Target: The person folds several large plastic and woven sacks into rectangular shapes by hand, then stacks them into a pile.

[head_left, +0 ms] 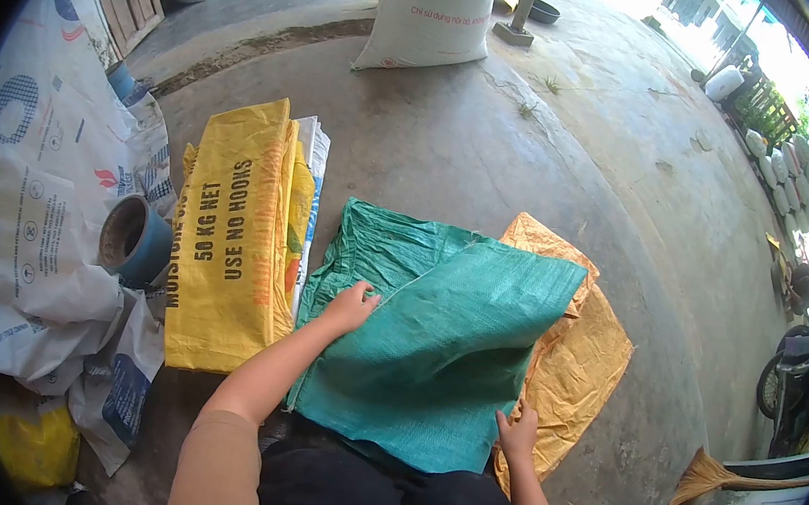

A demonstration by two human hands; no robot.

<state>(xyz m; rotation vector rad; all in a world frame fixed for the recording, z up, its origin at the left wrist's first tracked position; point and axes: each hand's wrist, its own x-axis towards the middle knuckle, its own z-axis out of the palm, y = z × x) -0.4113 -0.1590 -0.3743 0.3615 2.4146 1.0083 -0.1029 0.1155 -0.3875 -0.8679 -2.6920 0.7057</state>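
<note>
A green woven sack (433, 354) lies partly folded on the floor in front of my knees, its upper layer slanting across a wrinkled lower layer. My left hand (349, 308) is closed at the slanting edge of that layer, fingertips pinching the fabric. At the sack's right edge is my right hand (519, 432), thumb and forefinger apart, its thumb touching the green fabric; its other fingers are partly hidden. Beneath and to the right of the green sack lies a crumpled orange sack (584, 370). Left of it is a stack of folded sacks with a yellow printed sack (229, 234) on top.
A full white sack (434, 19) stands ahead on the concrete floor (608, 195). White printed sheeting (44, 215) and a blue pot (137, 242) are on the left. A straw broom (706, 478) lies at lower right. Beyond are a motorbike (799, 388) and several filled bags (792, 175).
</note>
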